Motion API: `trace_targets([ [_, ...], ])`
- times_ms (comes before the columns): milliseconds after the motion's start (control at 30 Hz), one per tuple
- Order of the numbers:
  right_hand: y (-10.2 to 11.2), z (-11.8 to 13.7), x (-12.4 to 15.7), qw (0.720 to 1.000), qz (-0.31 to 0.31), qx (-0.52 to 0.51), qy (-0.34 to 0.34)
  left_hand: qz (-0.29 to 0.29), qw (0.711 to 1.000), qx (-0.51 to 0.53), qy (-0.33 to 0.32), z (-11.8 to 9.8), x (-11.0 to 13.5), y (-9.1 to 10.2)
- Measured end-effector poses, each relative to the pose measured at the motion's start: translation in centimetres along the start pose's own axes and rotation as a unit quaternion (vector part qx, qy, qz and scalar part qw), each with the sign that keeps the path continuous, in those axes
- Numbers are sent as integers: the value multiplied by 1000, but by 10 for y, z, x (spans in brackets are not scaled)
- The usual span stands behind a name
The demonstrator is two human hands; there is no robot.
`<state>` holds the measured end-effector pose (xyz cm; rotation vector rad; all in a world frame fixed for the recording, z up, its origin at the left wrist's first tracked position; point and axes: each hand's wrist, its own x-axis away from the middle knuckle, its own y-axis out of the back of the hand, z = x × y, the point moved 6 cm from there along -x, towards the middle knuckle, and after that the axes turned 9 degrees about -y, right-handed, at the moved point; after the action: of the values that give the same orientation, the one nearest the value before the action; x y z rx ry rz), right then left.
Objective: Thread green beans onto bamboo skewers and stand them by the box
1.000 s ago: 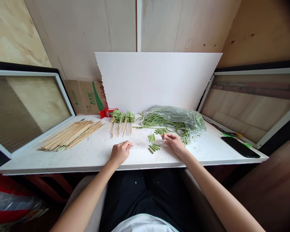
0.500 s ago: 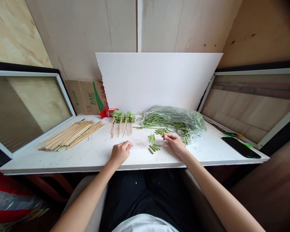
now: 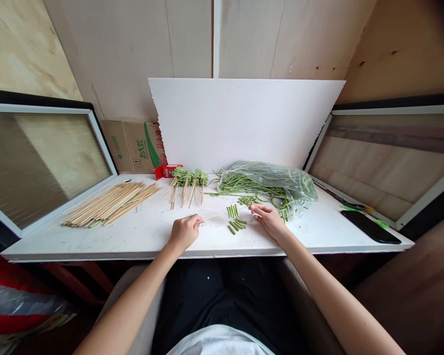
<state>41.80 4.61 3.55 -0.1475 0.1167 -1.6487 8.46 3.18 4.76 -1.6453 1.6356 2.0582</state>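
A thin bamboo skewer (image 3: 218, 215) stretches between my two hands just over the white table. My left hand (image 3: 186, 230) is closed around its left end. At the other end, the thumb and fingers of my right hand (image 3: 268, 217) pinch near the tip; whether a bean piece is also in that pinch is too small to tell. Between the hands, short cut green bean pieces lie in two small groups, an upper row (image 3: 233, 211) and a lower row (image 3: 237, 226). Behind my right hand sits a little heap of bean bits (image 3: 247, 200).
Loose skewers (image 3: 109, 203) are piled at left. Finished bean skewers (image 3: 190, 177) lie near a red box (image 3: 167, 171). A plastic bag of long beans (image 3: 266, 180) rests at the back. A black phone (image 3: 370, 227) lies right, and a white board (image 3: 244, 123) stands behind.
The view has shifted slightly. Both hands keep the same hold on the skewer, with hardly any visible movement.
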Motion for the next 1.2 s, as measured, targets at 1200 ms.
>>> trace_targets([
  [1200, -9, 0, 1, 1000, 12, 17, -4, -8, 1000, 17, 3, -1, -2, 2],
])
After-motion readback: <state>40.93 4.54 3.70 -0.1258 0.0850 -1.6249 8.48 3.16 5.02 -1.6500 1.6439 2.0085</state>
